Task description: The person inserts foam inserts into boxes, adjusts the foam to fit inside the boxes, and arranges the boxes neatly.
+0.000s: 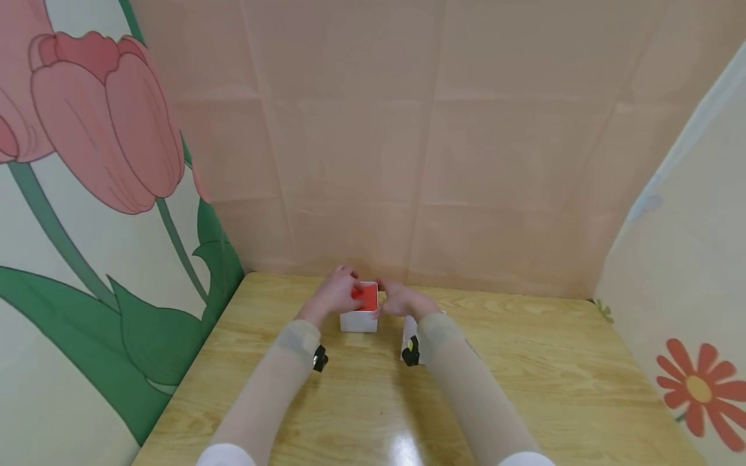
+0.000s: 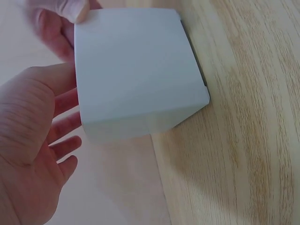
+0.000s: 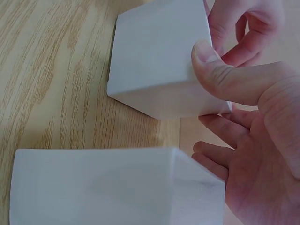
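Note:
A small white box (image 1: 358,322) with a bright red inside stands on the table, its open top facing up. My left hand (image 1: 336,292) reaches over its left rim; in the left wrist view the thumb (image 2: 63,77) passes behind the box's upper edge, and the lower fingers are loosely bent. Its tips are hidden by the wall, so I cannot tell whether they pinch anything. My right hand (image 1: 405,301) grips the box at its right corner. In the right wrist view the thumb (image 3: 211,65) presses the front wall near the rim, with fingers along the side.
A second white box (image 3: 93,187) stands close by on the right, partly under my right forearm in the head view. The wooden table (image 1: 350,401) meets a plain pinkish backdrop (image 1: 361,162) behind the boxes. Printed flower cloths flank both sides.

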The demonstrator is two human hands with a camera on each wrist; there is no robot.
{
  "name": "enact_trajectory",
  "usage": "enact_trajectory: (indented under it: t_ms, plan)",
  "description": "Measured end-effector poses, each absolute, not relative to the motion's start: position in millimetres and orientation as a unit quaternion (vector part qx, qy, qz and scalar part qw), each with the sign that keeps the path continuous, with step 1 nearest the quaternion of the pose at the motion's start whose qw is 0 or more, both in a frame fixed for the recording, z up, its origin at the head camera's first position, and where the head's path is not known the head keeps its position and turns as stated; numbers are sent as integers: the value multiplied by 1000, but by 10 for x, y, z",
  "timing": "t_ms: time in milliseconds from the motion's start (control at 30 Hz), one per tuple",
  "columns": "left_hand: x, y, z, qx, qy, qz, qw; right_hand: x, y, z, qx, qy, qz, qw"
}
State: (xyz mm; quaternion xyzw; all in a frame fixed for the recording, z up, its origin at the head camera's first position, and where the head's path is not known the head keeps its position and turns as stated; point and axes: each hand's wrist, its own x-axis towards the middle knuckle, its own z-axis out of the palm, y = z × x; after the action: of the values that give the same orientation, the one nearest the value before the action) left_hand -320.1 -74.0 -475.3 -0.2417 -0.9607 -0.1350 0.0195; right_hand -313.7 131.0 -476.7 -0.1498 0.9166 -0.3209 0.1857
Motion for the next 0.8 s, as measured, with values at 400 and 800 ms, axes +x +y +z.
enact_trajectory:
  t_ms: [400,800]
  plan:
    - [-3209,-821,-4803,-267,-951,-152,26,-3178,1392,-4748,-222,922,-266,173]
    - [-3204,-913,-4802,-314,-921,-226,-32,-3018,1941,-4661,-273,911,-271,150]
